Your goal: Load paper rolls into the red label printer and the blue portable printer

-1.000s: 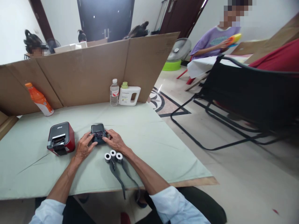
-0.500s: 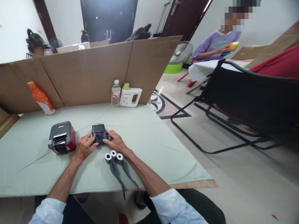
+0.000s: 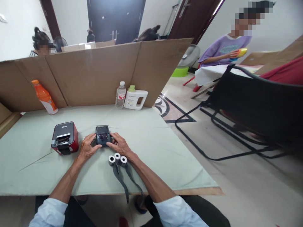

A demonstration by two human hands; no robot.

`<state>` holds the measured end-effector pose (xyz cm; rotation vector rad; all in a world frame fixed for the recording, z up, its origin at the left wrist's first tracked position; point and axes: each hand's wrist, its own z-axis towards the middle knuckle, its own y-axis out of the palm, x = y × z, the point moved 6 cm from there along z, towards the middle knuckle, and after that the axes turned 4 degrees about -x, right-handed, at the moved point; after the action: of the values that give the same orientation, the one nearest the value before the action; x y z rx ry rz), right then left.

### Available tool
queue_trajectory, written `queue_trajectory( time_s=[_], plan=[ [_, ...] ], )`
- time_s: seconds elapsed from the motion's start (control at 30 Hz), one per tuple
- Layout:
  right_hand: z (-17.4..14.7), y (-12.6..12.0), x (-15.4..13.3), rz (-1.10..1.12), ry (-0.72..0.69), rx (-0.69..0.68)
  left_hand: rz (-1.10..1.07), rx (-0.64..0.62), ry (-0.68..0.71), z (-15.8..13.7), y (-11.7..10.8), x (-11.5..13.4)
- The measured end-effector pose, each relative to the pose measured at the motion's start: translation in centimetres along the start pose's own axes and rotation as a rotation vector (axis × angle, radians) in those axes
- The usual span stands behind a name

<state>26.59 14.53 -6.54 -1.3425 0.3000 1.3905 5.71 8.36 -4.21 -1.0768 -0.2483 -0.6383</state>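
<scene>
Two hands (image 3: 88,147) hold one black device (image 3: 103,136) near three rolls (image 3: 117,158).

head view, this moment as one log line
left hand: touching black box, left side | right hand: touching box, right side | three rolls: strips past table edge | printer: left of left hand

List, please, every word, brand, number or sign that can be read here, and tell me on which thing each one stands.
Nothing can be read with certainty.
Red and black machine: white letters on top, too small.
White jug: dark print, too small.
Clear bottle: red and white label, blurred.
Orange bottle: label marks, too small.
Purple shirt: green print, blurred.
Small black device: no readable text.
</scene>
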Motion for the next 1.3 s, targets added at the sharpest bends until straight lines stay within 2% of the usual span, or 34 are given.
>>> queue_trajectory(
  time_s=[0.17, 0.37, 0.53, 1.0, 1.3],
  plan=[
    [0.1, 0.1, 0.2, -0.007, 0.006, 0.000, -0.037, -0.101, -0.089, 0.8, 0.2, -0.6],
    [0.1, 0.2, 0.3, -0.005, 0.006, 0.008, -0.063, -0.233, -0.064, 2.2, -0.4, 0.4],
    [0.1, 0.3, 0.3, 0.002, 0.011, 0.009, -0.030, -0.281, -0.059, 2.6, -0.7, 0.5],
    [0.4, 0.3, 0.4, -0.032, -0.004, -0.001, 0.015, -0.193, 0.001, 2.2, -0.8, 0.0],
    [0.3, 0.3, 0.5, -0.025, 0.007, 0.001, 0.008, -0.196, 0.006, 2.3, -0.7, -0.1]
  ],
)
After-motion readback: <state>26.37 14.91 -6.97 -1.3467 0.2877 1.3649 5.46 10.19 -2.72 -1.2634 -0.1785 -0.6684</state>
